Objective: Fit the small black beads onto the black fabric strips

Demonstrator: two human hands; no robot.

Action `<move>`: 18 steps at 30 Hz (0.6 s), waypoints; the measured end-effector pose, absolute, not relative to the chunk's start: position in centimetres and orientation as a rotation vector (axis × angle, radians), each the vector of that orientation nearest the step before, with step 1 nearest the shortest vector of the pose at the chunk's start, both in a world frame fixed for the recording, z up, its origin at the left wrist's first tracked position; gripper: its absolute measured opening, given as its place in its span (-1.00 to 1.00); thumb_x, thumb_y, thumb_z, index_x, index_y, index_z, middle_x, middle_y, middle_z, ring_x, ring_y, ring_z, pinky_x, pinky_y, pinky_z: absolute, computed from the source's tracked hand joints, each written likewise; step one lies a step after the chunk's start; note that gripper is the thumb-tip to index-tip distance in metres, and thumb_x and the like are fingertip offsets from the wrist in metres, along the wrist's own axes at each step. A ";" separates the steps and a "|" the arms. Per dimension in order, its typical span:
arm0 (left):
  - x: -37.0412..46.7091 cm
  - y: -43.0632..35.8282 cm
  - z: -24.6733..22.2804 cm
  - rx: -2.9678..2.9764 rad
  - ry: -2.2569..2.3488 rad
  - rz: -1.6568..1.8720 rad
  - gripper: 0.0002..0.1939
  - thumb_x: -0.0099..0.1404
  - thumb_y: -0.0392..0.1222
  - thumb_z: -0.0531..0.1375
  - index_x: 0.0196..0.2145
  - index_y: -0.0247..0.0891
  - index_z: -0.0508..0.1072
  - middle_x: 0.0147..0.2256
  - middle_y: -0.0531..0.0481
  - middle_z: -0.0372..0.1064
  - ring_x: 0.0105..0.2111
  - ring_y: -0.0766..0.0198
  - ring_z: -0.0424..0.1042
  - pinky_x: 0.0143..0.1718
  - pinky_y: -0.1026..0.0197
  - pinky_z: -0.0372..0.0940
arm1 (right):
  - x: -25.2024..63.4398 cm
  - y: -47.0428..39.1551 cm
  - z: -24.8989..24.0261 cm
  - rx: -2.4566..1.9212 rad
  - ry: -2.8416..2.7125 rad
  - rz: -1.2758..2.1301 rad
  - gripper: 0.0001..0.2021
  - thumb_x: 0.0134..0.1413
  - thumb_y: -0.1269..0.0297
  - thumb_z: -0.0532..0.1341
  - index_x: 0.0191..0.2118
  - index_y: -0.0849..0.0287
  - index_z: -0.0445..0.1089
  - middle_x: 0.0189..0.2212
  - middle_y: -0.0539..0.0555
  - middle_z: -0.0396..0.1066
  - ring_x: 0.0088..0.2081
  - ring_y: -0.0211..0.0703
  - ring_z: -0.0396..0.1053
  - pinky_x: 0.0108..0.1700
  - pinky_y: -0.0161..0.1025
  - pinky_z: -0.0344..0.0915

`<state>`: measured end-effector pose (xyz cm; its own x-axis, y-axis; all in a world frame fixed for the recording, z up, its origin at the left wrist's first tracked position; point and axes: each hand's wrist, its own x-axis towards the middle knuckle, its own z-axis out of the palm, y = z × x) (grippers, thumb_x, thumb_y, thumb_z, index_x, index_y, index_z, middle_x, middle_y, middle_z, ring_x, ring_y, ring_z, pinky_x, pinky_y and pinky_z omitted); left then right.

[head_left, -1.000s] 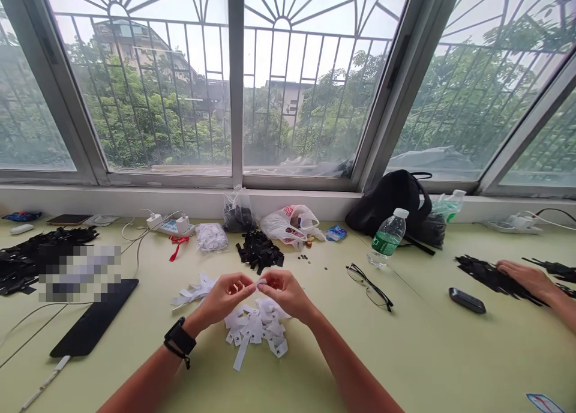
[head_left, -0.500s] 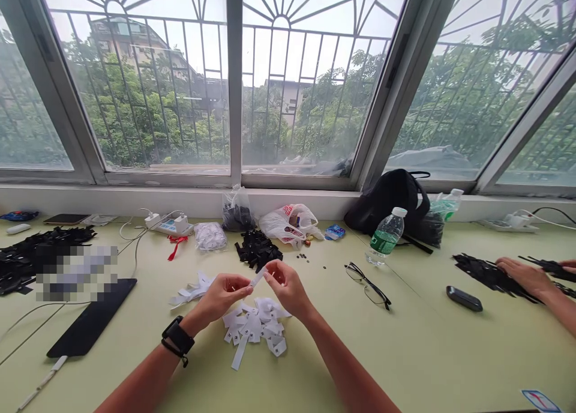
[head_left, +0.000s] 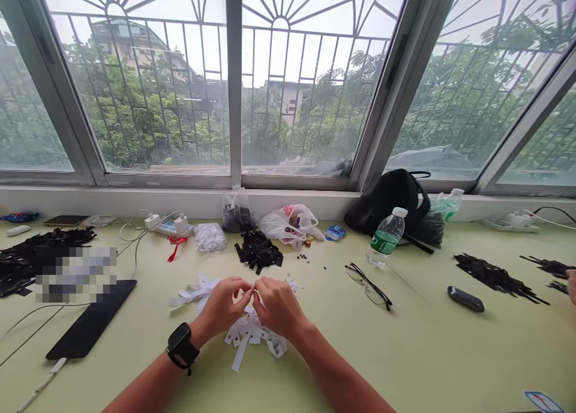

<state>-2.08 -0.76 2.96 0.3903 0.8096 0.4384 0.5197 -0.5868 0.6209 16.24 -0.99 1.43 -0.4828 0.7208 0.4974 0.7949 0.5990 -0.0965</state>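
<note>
My left hand (head_left: 227, 305), with a black watch on the wrist, is closed in a pinch. Its fingertips meet those of my right hand (head_left: 276, 305), which is pinched too. The white fabric strip between them is now almost wholly hidden by the fingers. Below the hands lies a pile of white fabric labels (head_left: 254, 329), some printed with small dark letters. More white strips (head_left: 193, 293) lie to the left, partly behind my left hand. Small white round pieces (head_left: 292, 286) show just beyond my right hand.
Black strips (head_left: 258, 250) are heaped ahead, with small dark discs (head_left: 303, 257) beside them. Glasses (head_left: 369, 287), a water bottle (head_left: 387, 239) and a black case (head_left: 465, 299) stand or lie right. A black tablet-like slab (head_left: 92, 320) lies left. Another person's hand (head_left: 571, 287) shows at the right edge.
My hands have come together and lowered slightly, and the strip stretched between them is now covered by fingers. The other person's hand has withdrawn from the black strips at the right.
</note>
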 end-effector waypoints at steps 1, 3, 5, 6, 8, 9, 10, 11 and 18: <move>-2.0 -0.9 3.0 2.309 1.173 1.016 -0.75 0.41 -0.22 0.12 -0.41 -0.24 0.50 -0.45 0.03 0.42 -0.41 0.27 0.30 -0.34 0.24 0.15 | 16.2 -1.0 1.4 -1.199 -2.354 -0.230 -0.87 0.27 0.40 0.10 -0.34 0.17 0.30 -0.40 0.04 0.37 -0.38 -0.15 0.28 -0.34 -0.20 -0.02; -2.0 -1.1 3.1 2.372 1.217 0.979 -0.75 0.39 -0.25 0.12 -0.45 -0.24 0.46 -0.45 0.02 0.40 -0.40 0.25 0.32 -0.33 0.23 0.14 | 16.0 -1.2 1.4 -1.193 -2.386 -0.276 -0.87 0.27 0.39 0.11 -0.34 0.17 0.31 -0.41 0.04 0.37 -0.38 -0.15 0.28 -0.35 -0.19 -0.04; -2.0 -1.2 3.2 2.415 1.238 0.949 -0.77 0.36 -0.28 0.12 -0.47 -0.24 0.43 -0.44 0.01 0.40 -0.38 0.23 0.33 -0.32 0.23 0.15 | 15.9 -1.3 1.4 -1.191 -2.404 -0.305 -0.88 0.26 0.39 0.11 -0.33 0.17 0.32 -0.41 0.04 0.38 -0.38 -0.14 0.29 -0.36 -0.18 -0.05; -2.1 -1.2 3.2 2.431 1.246 0.939 -0.78 0.35 -0.29 0.13 -0.47 -0.24 0.42 -0.43 0.01 0.40 -0.38 0.23 0.34 -0.32 0.23 0.15 | 15.8 -1.4 1.4 -1.192 -2.408 -0.313 -0.89 0.26 0.40 0.11 -0.33 0.17 0.33 -0.41 0.04 0.38 -0.38 -0.13 0.29 -0.36 -0.18 -0.05; -2.1 -1.3 3.2 2.450 1.262 0.937 -0.80 0.32 -0.31 0.13 -0.47 -0.24 0.40 -0.43 0.01 0.41 -0.36 0.22 0.35 -0.31 0.23 0.15 | 15.7 -1.4 1.4 -1.198 -2.416 -0.319 -0.88 0.26 0.40 0.11 -0.33 0.18 0.34 -0.41 0.05 0.39 -0.39 -0.13 0.30 -0.37 -0.17 -0.05; -2.0 -1.3 3.1 2.455 1.270 0.942 -0.81 0.32 -0.31 0.14 -0.47 -0.24 0.40 -0.42 0.01 0.41 -0.36 0.22 0.35 -0.30 0.23 0.15 | 15.7 -1.5 1.4 -1.201 -2.420 -0.319 -0.87 0.27 0.40 0.11 -0.33 0.18 0.34 -0.41 0.05 0.39 -0.39 -0.14 0.31 -0.37 -0.17 -0.05; -2.0 -1.3 3.1 2.455 1.276 0.949 -0.81 0.31 -0.31 0.14 -0.47 -0.23 0.40 -0.42 0.01 0.42 -0.35 0.21 0.36 -0.30 0.23 0.15 | 15.6 -1.4 1.4 -1.204 -2.425 -0.316 -0.86 0.28 0.39 0.10 -0.32 0.19 0.35 -0.42 0.06 0.40 -0.39 -0.14 0.31 -0.37 -0.18 -0.05; -2.0 -1.4 3.1 2.453 1.280 0.953 -0.81 0.31 -0.31 0.14 -0.47 -0.23 0.40 -0.41 0.00 0.43 -0.34 0.21 0.36 -0.29 0.23 0.15 | 15.6 -1.4 1.4 -1.208 -2.429 -0.312 -0.85 0.28 0.39 0.09 -0.32 0.19 0.36 -0.42 0.06 0.40 -0.39 -0.14 0.32 -0.37 -0.18 -0.04; -1.8 -1.6 3.0 2.412 1.274 0.922 -0.80 0.30 -0.31 0.13 -0.49 -0.23 0.42 -0.45 0.01 0.43 -0.40 0.22 0.34 -0.33 0.23 0.11 | 15.7 -1.4 1.3 -1.247 -2.460 -0.271 -0.85 0.25 0.39 0.10 -0.35 0.19 0.36 -0.42 0.07 0.41 -0.40 -0.15 0.33 -0.38 -0.20 -0.02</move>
